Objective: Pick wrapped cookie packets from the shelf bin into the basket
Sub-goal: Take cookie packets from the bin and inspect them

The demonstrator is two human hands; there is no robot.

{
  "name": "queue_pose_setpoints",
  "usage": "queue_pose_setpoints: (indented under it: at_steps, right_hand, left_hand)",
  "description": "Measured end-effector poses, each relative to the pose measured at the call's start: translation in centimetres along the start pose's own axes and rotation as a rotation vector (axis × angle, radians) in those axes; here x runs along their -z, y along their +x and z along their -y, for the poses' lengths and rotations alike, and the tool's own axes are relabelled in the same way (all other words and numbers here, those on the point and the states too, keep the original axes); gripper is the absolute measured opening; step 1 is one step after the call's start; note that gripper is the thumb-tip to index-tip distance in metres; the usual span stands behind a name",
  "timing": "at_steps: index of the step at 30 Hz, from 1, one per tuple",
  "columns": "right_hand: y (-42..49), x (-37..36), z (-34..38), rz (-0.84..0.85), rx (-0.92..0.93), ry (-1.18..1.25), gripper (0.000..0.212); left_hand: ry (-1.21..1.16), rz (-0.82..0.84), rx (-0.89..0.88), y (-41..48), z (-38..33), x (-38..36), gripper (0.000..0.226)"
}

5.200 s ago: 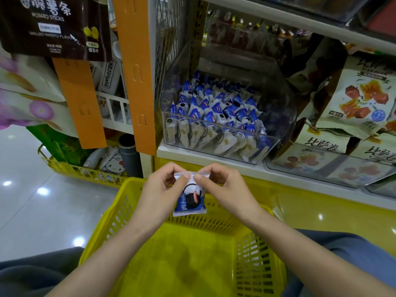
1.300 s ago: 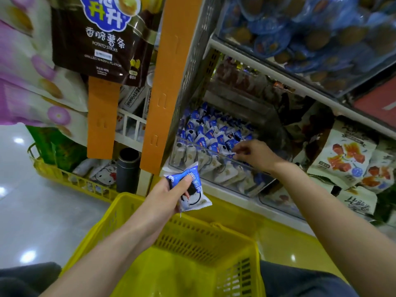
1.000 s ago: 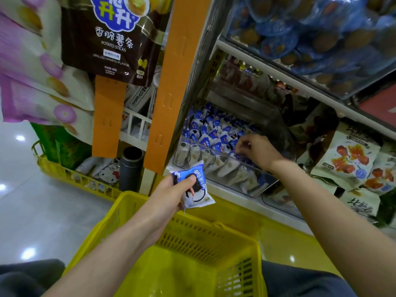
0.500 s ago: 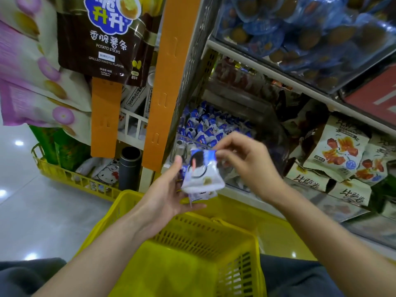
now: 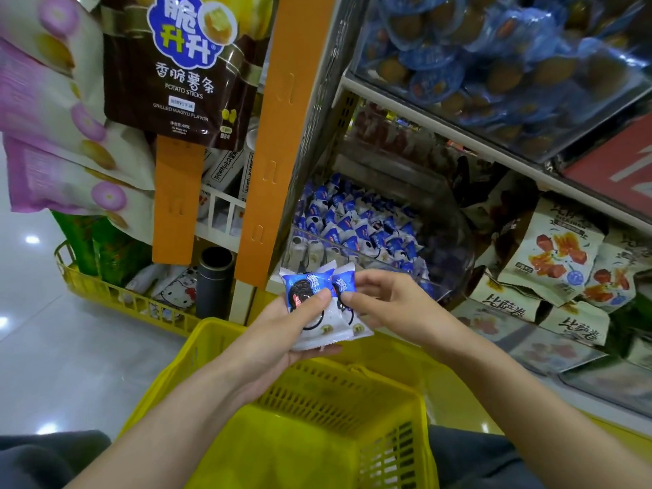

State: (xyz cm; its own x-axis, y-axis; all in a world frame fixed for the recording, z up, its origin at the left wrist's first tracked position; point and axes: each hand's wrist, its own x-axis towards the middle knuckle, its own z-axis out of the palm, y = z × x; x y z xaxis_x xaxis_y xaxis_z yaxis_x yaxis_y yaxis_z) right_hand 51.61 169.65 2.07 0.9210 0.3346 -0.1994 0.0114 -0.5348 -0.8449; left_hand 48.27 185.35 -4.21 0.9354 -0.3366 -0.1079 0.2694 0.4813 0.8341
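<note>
Cookie packets (image 5: 331, 328), two, overlapped: clamped in left hand (image 5: 282, 335) grip, right packet pinched by right hand (image 5: 386, 305), above yellow basket (image 5: 317, 395).

Place: a snack shop aisle
Shelves: clear shelf bin (image 5: 455, 248) heaped with cookie packets (image 5: 356, 224)
Hanging stock: potato-stick bags (image 5: 183, 68)
Shopping: yellow basket (image 5: 317, 418)

left grip (image 5: 278, 342) holds two cookie packets (image 5: 300, 288) | right grip (image 5: 388, 305) pinches one | above basket (image 5: 335, 397)

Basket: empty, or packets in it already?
Empty where visible: the basket floor is bare; both packets are in the left hand above it.
</note>
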Motion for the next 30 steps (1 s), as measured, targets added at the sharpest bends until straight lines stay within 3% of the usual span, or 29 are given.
queue_pose_setpoints:
  at_steps: [3, 8, 10, 13, 16, 20, 25, 30]
  right_hand:
    - [0.4, 1.3, 0.8, -0.061, 0.007, -0.004, 0.006]
    - [4.0, 5.5, 1.5, -0.595, 0.153, -0.182, 0.017]
    - [5.7, 6.1, 1.0, -0.664, 0.099, -0.304, 0.028]
    - [7.8, 6.4, -0.5, -0.512, -0.120, -0.485, 0.038]
    - [8.8, 7.0, -1.4, -0.351, -0.265, -0.473, 0.016]
    - [9.3, 7.9, -1.0, -0.215, -0.365, -0.522, 0.028]
    - [10.0, 7.4, -1.2, -0.146, -0.330, -0.663, 0.034]
    - [10.9, 6.0, -2.4, -0.147, -0.248, -0.422, 0.039]
  left_hand:
    - [0.011, -0.021, -0.008, 0.0, -0.4, 0.3, 0.045]
    - [0.012, -0.148, 0.010, 0.2, -1.1, 1.1, 0.042]
    - [0.035, -0.152, 0.016, 0.3, -1.1, 1.0, 0.040]
    - [0.058, -0.148, 0.028, 0.3, -1.0, 1.0, 0.036]
    - [0.066, -0.139, 0.034, 0.4, -1.2, 1.0, 0.034]
    - [0.078, -0.144, 0.033, 0.3, -1.3, 0.9, 0.033]
    - [0.082, -0.143, 0.031, 0.3, -1.4, 0.8, 0.030]
    - [0.089, -0.144, 0.039, 0.1, -1.5, 0.6, 0.027]
